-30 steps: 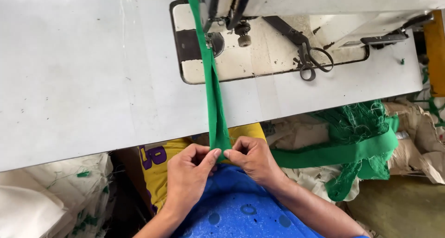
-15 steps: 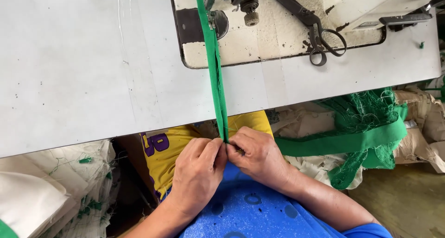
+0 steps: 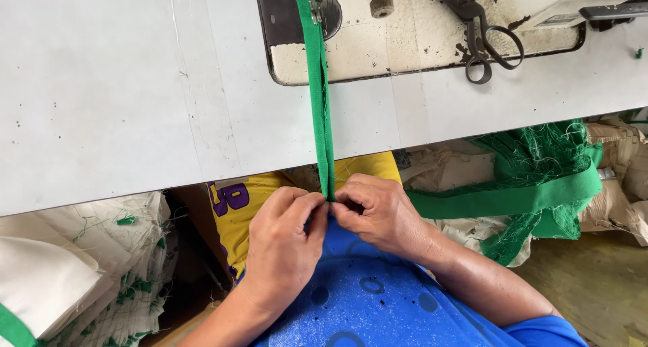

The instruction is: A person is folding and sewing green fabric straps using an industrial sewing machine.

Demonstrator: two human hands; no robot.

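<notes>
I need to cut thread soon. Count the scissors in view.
1. The scissors lie on the sewing machine bed, right of the green strip. Others may sit out of frame.
</notes>
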